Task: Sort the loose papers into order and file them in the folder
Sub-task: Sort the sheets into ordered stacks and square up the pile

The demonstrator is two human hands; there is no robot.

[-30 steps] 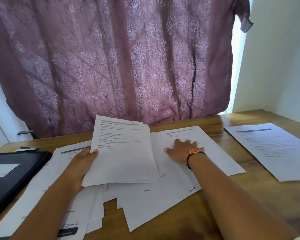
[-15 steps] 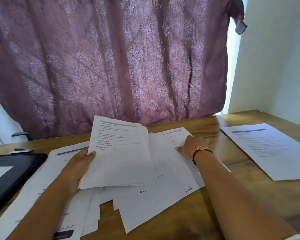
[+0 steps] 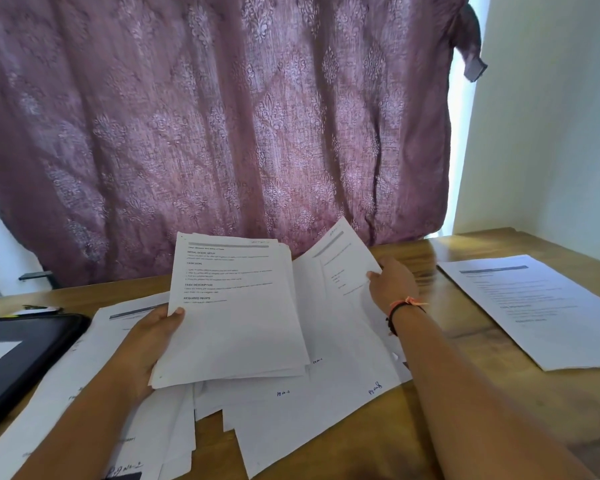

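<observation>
— What's the setting?

— A wooden table (image 3: 575,417) in front of a mauve patterned curtain (image 3: 222,116), with a white wall on the right.

— Start at the fingers. What are they doing?

— The thumb of the left hand (image 3: 149,341) lies across the front of a stack of printed pages (image 3: 236,317). The other fingers are hidden behind it. That hand grips the stack by its lower left edge and holds it tilted up off the table. The right hand (image 3: 394,285) pinches the right edge of a single sheet (image 3: 340,265), thumb on the printed face. That side is raised, so the sheet slants just beside the stack. An orange and black bracelet (image 3: 404,306) sits on the right wrist.

— And the rest of the papers?

— Loose papers (image 3: 309,420) lie overlapping on the table under both hands, some with handwritten page marks near their bottom corners. One printed page (image 3: 541,313) lies apart on the right.

— The folder?

— The black folder (image 3: 21,351) lies flat at the table's left edge, a white label on its cover, just beside the spread papers.
</observation>
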